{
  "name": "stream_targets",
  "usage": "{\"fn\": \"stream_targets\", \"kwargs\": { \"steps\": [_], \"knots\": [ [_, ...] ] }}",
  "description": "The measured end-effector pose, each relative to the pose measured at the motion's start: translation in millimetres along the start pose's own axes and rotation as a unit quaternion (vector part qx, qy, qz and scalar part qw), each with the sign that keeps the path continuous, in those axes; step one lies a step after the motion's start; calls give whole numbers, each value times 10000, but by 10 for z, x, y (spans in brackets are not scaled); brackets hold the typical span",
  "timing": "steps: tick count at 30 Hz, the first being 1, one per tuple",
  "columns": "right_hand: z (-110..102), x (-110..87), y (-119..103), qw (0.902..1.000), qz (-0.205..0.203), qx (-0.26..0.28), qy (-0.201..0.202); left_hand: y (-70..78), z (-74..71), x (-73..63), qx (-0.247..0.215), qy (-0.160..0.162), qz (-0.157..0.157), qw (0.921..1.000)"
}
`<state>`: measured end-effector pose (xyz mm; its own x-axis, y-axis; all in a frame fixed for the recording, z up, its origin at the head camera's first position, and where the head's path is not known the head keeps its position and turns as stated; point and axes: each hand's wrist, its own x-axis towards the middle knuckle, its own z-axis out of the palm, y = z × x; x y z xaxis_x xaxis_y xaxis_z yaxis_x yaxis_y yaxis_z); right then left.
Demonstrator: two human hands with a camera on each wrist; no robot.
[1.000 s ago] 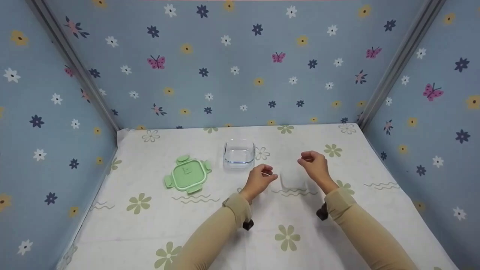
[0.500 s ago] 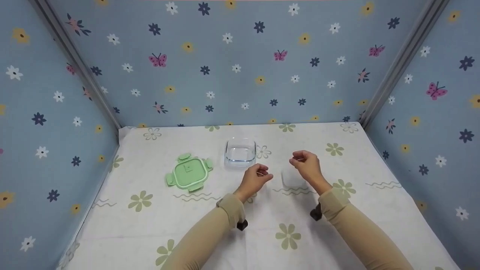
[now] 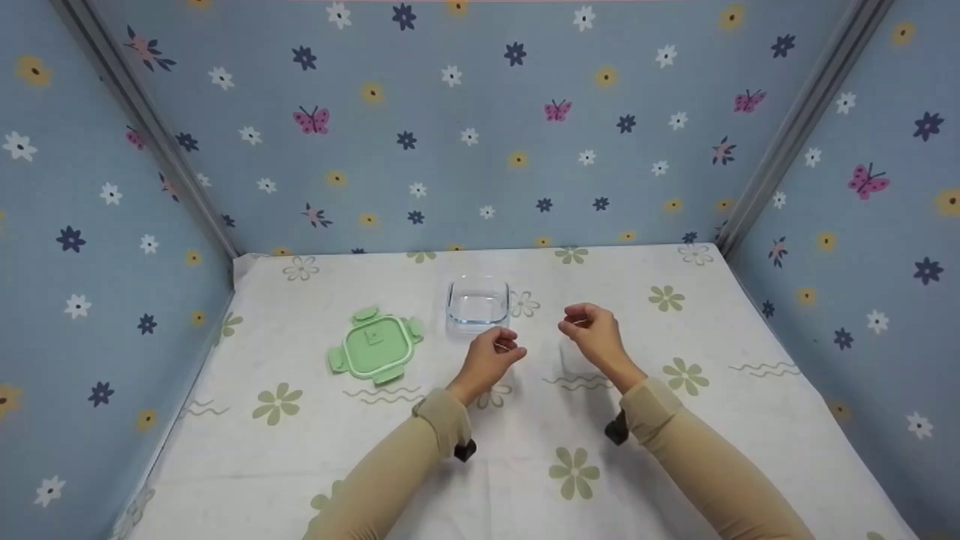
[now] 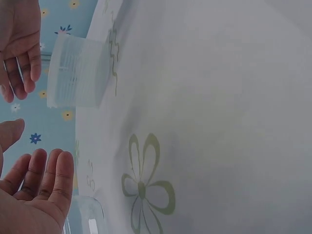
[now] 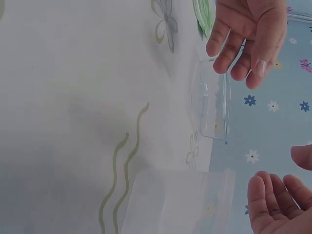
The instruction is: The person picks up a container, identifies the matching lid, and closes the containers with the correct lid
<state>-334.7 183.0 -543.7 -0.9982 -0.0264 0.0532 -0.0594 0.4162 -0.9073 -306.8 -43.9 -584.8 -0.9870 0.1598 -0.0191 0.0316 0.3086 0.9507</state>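
Two forearms in khaki long sleeves reach forward, the left forearm [image 3: 386, 465] slanting to the right and the right forearm [image 3: 709, 454] slanting to the left. The left hand [image 3: 484, 364] and right hand [image 3: 597, 339] are apart, palms turned roughly toward each other, the right a little farther forward. On both, the fingers are loosely bent, and each thumb is apart from the fingertips.
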Motion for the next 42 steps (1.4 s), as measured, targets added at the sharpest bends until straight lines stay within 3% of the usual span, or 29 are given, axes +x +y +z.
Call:
{"fn": "stream_targets", "kwargs": {
  "steps": [12, 22, 42],
  "knots": [
    [148, -13, -114, 9999, 23, 78, -125, -34, -231, -37, 119, 106, -27, 9999],
    [254, -29, -192, 9999, -39, 22, -161, -25, -372, -26, 355, 228, 151, 9990],
    [379, 8, -251, 9993, -80, 16, -355, -12, -603, 16, 480, 769, 94, 9958]
  ]
}}
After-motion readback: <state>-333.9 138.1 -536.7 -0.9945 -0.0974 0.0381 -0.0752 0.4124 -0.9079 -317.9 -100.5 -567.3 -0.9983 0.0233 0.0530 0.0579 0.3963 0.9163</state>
